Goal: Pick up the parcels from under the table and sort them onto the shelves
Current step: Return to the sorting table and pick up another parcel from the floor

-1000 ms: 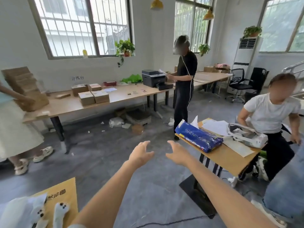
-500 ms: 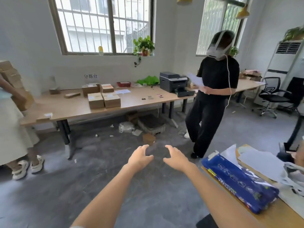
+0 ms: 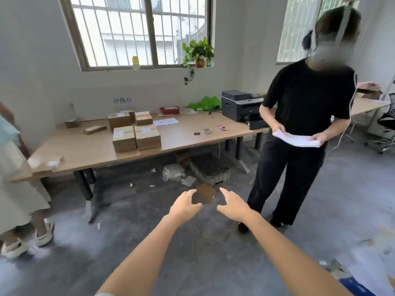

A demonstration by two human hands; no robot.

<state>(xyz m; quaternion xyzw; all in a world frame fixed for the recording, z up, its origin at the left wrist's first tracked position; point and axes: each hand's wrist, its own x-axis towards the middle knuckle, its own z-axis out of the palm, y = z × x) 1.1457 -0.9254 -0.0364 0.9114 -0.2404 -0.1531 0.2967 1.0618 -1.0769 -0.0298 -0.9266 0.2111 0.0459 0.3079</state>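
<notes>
Closer now, both hands (image 3: 186, 207) (image 3: 232, 207) reach toward the floor parcel (image 3: 205, 192), fingers spread, empty.

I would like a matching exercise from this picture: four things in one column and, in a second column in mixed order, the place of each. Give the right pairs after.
Things:
1. small brown parcel
2. printer
3. potted plant
4. stack of white papers

Places:
A. on the window sill
B. in the hands of the person in black
C. on the floor, just beyond the open left hand and right hand
D. at the right end of the long table

Pairs: 1-C, 2-D, 3-A, 4-B
</notes>
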